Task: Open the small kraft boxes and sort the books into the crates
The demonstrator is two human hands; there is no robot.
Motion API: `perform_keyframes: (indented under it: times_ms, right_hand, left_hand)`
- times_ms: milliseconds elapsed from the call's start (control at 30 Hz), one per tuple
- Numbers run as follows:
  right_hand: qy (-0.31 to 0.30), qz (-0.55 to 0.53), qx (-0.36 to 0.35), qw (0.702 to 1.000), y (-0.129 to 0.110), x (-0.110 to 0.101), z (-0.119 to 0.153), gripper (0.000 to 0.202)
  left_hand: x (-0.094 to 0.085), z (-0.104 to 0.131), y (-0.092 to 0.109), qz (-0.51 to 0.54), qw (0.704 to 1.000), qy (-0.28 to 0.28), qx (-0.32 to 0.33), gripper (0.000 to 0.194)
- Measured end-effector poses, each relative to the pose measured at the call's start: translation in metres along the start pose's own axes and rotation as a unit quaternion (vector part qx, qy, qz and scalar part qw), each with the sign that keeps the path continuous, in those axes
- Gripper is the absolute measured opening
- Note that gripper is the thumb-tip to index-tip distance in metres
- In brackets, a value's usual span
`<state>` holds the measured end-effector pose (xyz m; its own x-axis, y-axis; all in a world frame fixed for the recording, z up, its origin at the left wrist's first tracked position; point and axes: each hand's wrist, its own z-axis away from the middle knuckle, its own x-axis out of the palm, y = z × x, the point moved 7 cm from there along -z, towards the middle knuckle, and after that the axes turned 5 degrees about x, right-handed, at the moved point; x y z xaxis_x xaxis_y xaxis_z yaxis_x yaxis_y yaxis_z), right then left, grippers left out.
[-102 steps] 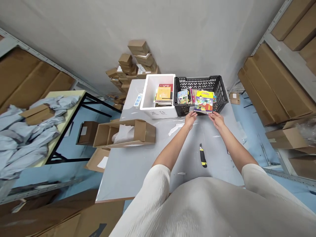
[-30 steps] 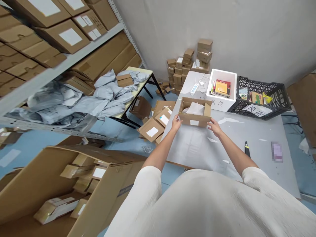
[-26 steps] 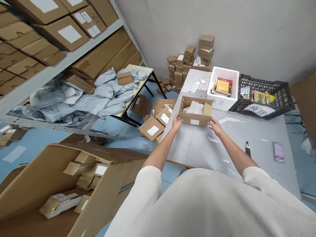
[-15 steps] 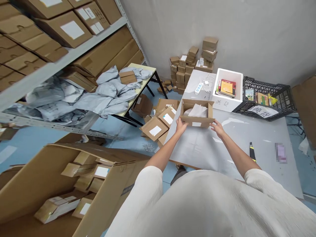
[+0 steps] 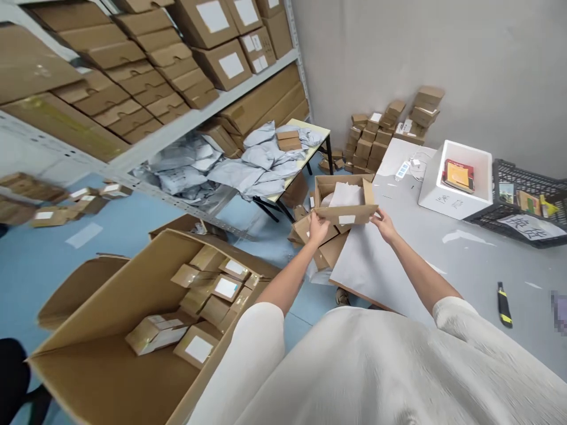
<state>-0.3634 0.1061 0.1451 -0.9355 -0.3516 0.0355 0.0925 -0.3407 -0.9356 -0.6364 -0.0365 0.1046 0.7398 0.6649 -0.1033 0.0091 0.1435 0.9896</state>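
An open cardboard box with a white label on its near side is held between my two hands, above the left edge of the grey table. White paper lies inside it. My left hand grips the near left corner, fingers closed on the cardboard. At the near right corner, my right hand pinches the box edge.
A large carton holding several small boxes stands at lower left. Grey parcels cover a small table beside the shelf. A white foam box, a black crate and a cutter are on the right.
The view has turned left. Both hands have carried the open box left, from over the grey table to its left edge, with the same grip.
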Motion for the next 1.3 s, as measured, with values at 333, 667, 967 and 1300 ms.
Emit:
perform_keyframes:
  times_ms: [333,667,967,1300]
  right_hand:
    - [0.025,0.02,0.032,0.999,0.015,0.035,-0.002,0.087]
    - [0.053,0.075,0.061,0.994,0.043,-0.017,0.023,0.049]
    - [-0.056,0.106,0.064,0.991,0.058,-0.022,0.05,0.038]
    - [-0.166,0.139,0.095,0.972,0.098,0.005,0.101,0.03]
  left_hand:
    - [-0.001,-0.001,-0.015,0.031,0.998,-0.053,-0.02,0.088]
    - [0.02,0.027,-0.025,-0.047,0.995,-0.091,0.019,0.076]
    - [0.023,0.084,-0.033,-0.076,0.996,-0.033,0.01,0.066]
    - [-0.004,0.171,-0.063,-0.064,0.997,0.03,-0.03,0.062]
